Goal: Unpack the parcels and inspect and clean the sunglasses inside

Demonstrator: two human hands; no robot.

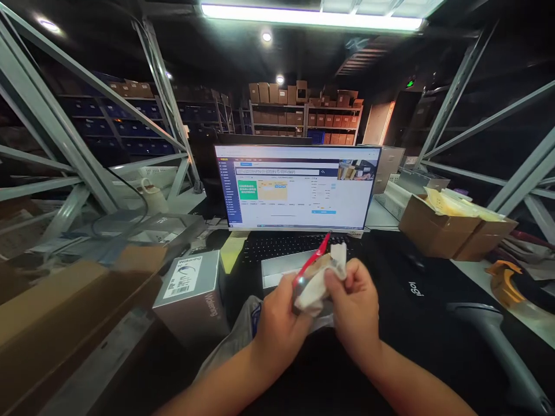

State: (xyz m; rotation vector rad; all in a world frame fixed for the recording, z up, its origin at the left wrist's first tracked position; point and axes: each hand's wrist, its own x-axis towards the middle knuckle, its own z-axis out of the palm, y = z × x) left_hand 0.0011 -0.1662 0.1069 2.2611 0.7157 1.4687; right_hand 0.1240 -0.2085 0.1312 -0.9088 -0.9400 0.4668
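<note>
Your left hand (277, 320) is curling shut around the lower left of a packet (336, 260), thumb on top. It is also gripping a red tool (313, 261) against the packet, tip pointing up and right; can't tell if it's a pen or scissors. Your right hand (356, 303) is pinching the packet's right side between thumb and fingers, the other fingers folding in.

You are holding the packet above the desk, low centre of view, between both hands. It is showing white and tan, crumpled, with its top corner sticking up past your right fingers.

A clear bag (234, 341) is lying under your left wrist. A silver tray (280, 268) is sitting just behind the hands, touching the keyboard (277, 245). A monitor (299, 185) is standing behind that, showing a form page with a green block. A yellow note (232, 251) is lying left of the keyboard, and a grey box (191, 289) with a white label is standing beside it, near your left hand.

A long carton (65, 312) is filling the lower left, blurred. To your right a black mat (416, 289) is covering the desk, with a grey scanner (489, 329) lying on it well apart from your right hand. Two open cartons (433, 228) are sitting behind the mat. Shelves (303, 110) of brown boxes are standing at the back.
</note>
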